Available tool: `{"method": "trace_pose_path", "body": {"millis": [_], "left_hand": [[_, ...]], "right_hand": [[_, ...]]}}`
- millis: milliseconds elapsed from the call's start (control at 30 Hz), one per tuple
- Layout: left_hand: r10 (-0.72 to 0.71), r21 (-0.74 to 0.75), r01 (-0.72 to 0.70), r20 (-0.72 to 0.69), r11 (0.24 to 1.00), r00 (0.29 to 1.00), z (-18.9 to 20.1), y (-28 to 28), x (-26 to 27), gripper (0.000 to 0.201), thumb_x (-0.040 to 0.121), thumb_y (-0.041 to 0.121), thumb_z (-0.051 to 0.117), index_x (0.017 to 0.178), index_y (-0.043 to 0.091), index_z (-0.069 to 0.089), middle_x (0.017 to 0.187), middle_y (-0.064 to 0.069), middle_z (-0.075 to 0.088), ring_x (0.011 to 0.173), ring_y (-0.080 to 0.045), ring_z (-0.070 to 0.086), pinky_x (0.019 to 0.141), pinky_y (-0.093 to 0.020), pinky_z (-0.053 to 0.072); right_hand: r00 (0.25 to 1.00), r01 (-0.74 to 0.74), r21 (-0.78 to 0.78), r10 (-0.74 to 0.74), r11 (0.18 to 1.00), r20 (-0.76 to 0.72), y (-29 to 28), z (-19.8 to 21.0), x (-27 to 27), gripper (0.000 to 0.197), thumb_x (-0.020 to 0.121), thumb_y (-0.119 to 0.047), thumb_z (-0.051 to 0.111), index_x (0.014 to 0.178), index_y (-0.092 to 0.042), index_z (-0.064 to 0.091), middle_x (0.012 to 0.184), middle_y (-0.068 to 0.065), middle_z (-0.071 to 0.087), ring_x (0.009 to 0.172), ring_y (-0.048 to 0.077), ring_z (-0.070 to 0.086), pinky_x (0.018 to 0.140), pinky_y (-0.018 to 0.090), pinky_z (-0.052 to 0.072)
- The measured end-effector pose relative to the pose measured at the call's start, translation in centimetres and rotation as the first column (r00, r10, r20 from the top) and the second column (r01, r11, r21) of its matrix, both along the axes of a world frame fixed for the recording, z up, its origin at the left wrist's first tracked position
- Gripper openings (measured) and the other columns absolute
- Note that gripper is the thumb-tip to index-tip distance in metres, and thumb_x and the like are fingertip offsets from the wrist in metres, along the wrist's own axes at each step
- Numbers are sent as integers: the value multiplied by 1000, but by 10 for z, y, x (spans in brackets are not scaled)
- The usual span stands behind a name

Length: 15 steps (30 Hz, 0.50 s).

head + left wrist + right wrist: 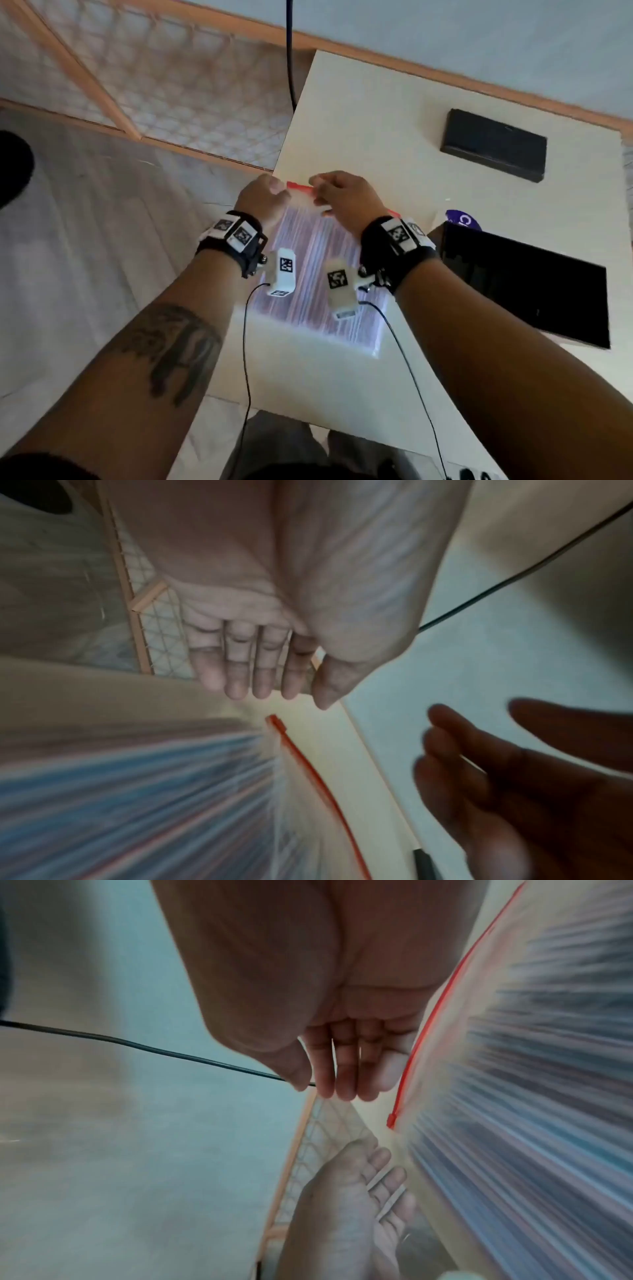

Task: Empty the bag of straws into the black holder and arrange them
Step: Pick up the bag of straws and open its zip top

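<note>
On the pale rectangular worktop (359, 113), a clear plastic zip bag of thin pastel straws (315, 274) lies flat, its red seal strip (299, 186) at the far end. In the head view the left hand (262, 202) and the right hand (342, 198) sit at that strip, knuckles up, and seem to touch it; their fingertips are hidden there. The wrist views show what that view cannot. From the left wrist, the left hand's (260, 653) fingers are straight and together, hovering just above the strip's (308, 764) end without closing on it. From the right wrist, the right hand's (342, 1047) fingers are likewise straight and relaxed, just beside the strip (428, 1031), holding nothing. Only the head view shows the long black rectangular holder (495, 144), well apart from the bag near the far right corner, and a flat black panel (527, 284) at the right edge.
</note>
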<state>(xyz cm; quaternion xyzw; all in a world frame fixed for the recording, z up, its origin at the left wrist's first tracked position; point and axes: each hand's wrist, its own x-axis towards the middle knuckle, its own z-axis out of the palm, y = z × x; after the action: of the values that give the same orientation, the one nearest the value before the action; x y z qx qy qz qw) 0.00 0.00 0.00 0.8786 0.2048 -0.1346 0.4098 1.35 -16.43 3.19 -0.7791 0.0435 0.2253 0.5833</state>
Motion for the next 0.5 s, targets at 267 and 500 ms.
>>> {"method": "trace_pose_path", "body": {"millis": [267, 500], "left_hand": [[129, 40, -128, -20, 991, 991, -30, -17, 24, 29, 103, 14, 54, 130, 10, 65, 134, -7, 69, 122, -25, 66, 93, -28, 53], [177, -141, -176, -6, 974, 984, -36, -9, 25, 27, 105, 21, 56, 121, 10, 74, 127, -7, 74, 115, -23, 69, 97, -29, 54]], "right_hand": [[960, -227, -675, 277, 702, -35, 11, -47, 45, 42, 100, -36, 57, 140, -24, 55, 145, 3, 54, 132, 25, 53, 115, 43, 38], [884, -324, -759, 467, 565, -30, 15, -54, 54, 31, 104, -42, 46, 118, -23, 66, 117, 2, 69, 117, 28, 60, 106, 45, 37]]}}
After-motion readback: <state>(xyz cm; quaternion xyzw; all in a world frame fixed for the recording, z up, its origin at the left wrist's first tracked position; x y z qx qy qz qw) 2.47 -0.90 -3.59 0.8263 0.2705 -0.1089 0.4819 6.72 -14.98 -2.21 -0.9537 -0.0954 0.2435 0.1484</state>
